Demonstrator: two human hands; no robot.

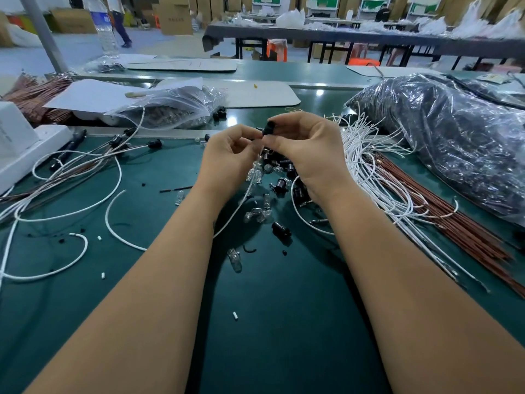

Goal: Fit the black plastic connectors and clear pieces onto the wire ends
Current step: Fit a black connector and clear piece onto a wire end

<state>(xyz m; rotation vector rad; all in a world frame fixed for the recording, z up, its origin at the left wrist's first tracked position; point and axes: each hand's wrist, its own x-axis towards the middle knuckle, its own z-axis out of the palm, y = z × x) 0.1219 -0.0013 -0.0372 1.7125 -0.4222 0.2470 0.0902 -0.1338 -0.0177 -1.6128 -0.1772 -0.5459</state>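
Fingers point(279, 143) of both raised hands around black connector point(268, 128)

wire bundle point(377, 177) right of connector pile point(284, 172), bag point(443, 137) behind

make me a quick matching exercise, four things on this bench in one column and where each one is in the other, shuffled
Things:
1. black connector
2. water bottle
3. big dark plastic bag
4. white foam block

Places:
A. far left, at the back of the bench
B. left edge of the bench
C. pinched in the right hand, beside the left hand
D. right side, beyond the white and brown wires

Pairs: 1-C, 2-A, 3-D, 4-B
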